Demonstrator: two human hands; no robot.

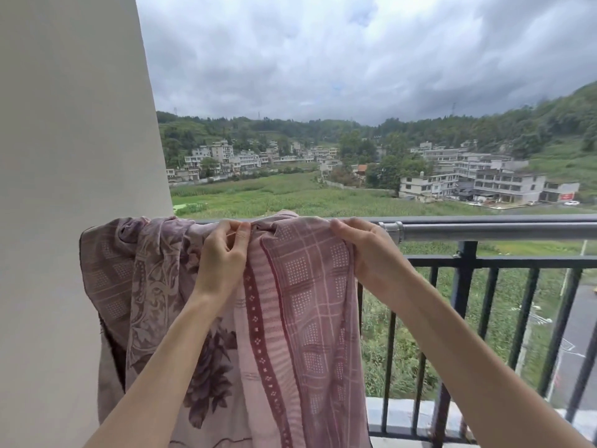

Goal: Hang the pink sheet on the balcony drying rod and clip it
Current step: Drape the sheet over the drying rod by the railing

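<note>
The pink sheet (300,305), patterned with flowers, checks and a dark red stripe, hangs bunched over the left end of the grey metal drying rod (484,231). My left hand (223,253) pinches a fold of the sheet at the top of the rod, fingers closed on the cloth. My right hand (361,250) grips the sheet's right edge where it lies over the rod, beside the rod's metal joint (391,229). No clip is visible.
A pale wall (71,189) stands close on the left, touching the sheet's left side. The black balcony railing (517,263) runs below the rod to the right. Beyond lie fields, buildings and a road far below.
</note>
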